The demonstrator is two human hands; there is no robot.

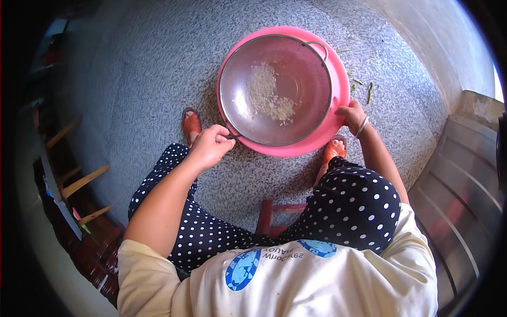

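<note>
In front of me a round metal mesh strainer (296,58) rests in or over a pink plastic basin (337,79). Small pale grains, like rice, (264,90) lie in a patch across the strainer's bottom. My left hand (211,145) has its fingers closed on the strainer's near-left loop handle, which is mostly hidden by them. A second loop handle (319,48) sticks out at the far right, free of any hand. My right hand (353,115) grips the basin's right rim, thumb on top; a pale bangle circles that wrist.
Green stem scraps (370,92) lie on the speckled grey floor (174,63) right of the basin. Under me is a red stool (265,214). A grey panelled door or cabinet (454,169) stands at the right; wooden slats (84,181) jut out at the left.
</note>
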